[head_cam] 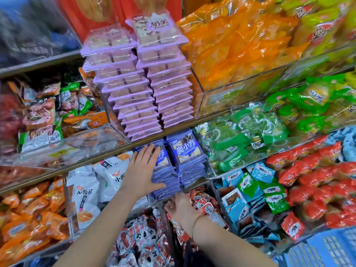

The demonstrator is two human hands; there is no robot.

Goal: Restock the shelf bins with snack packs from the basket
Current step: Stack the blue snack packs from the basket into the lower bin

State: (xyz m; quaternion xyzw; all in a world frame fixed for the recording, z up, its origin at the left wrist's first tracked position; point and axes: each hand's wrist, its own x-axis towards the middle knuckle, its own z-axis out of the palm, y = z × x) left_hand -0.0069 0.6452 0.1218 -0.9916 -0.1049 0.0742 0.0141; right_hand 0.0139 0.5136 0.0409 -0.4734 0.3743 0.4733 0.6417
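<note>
Left hand is spread flat on the blue snack packs, thumb against the left stack's front, judged to be squaring it | right hand is set at the stack's foot, fingertips hidden, grip cannot be told | packs are flat, glossy film, stacked in two columns | blue basket is glimpsed lower right

One head-worn wide-angle camera looks forward and slightly down, close to the shelf bins

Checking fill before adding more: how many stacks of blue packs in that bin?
2. The left stack lies under the left hand; the right stack sits beside it. More behind may be hidden.
</note>
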